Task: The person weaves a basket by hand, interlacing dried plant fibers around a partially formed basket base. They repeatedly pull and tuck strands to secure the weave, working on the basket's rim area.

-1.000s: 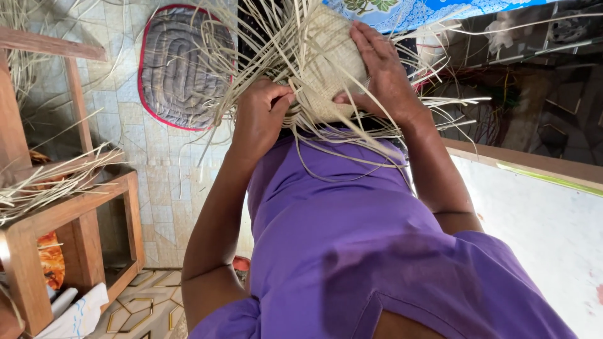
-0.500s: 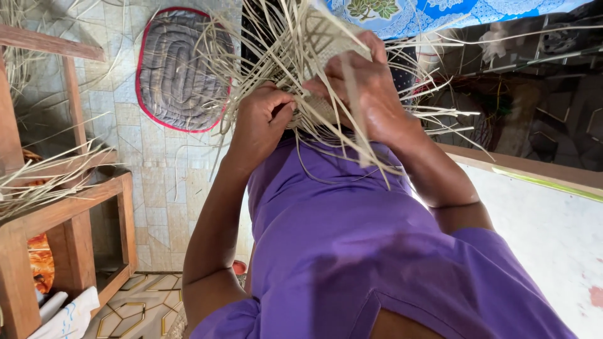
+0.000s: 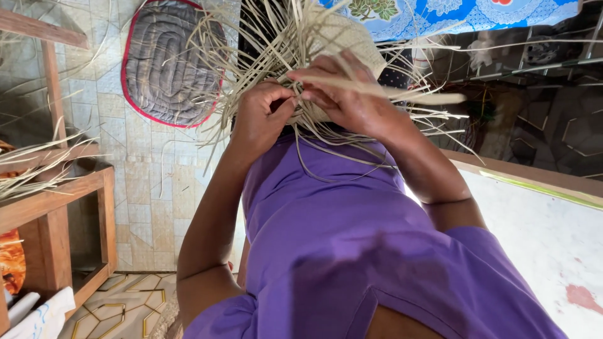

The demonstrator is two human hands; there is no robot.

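Note:
I hold a partly woven straw piece (image 3: 352, 37), pale and rounded, with many loose strands (image 3: 251, 56) fanning out from it, in front of my purple shirt. My left hand (image 3: 262, 116) is curled shut on strands at the piece's lower left edge. My right hand (image 3: 352, 97) lies across the front of the weave, its fingers pinching a flat straw strip (image 3: 414, 97) that sticks out to the right. The fingertips of both hands almost meet. My hands hide much of the weave.
A grey quilted cushion with red trim (image 3: 166, 63) lies on the tiled floor (image 3: 151, 182). A wooden frame (image 3: 56, 201) with a straw bundle (image 3: 31, 166) stands at the left. Blue flowered cloth (image 3: 452, 16) is above, and a white board (image 3: 540, 232) is at the right.
My right hand has slid leftward over the weave toward my left hand and now pinches a strip. The woven piece has turned and shifted upward.

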